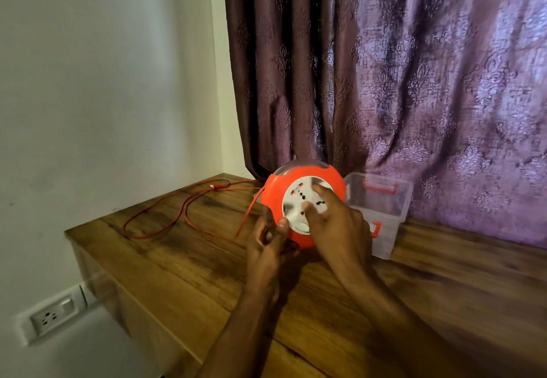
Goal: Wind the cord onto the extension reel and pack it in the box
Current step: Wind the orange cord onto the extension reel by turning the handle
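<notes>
An orange round extension reel (273, 192) with a white socket face stands upright on the wooden table (183, 268). My right hand (334, 221) presses its fingers on the white face. My left hand (266, 244) grips the reel's lower left edge, thumb on the rim, where the cord enters. The red cord (161, 215) lies in loose loops on the table to the left, and its plug (214, 186) rests near the back edge. A clear plastic box (381, 209) with red latches stands open just right of and behind the reel.
A purple patterned curtain (414, 82) hangs behind the table. A white wall (103, 82) is at the left, with a wall socket (48, 317) low down. The table's left edge drops off close to the cord loops.
</notes>
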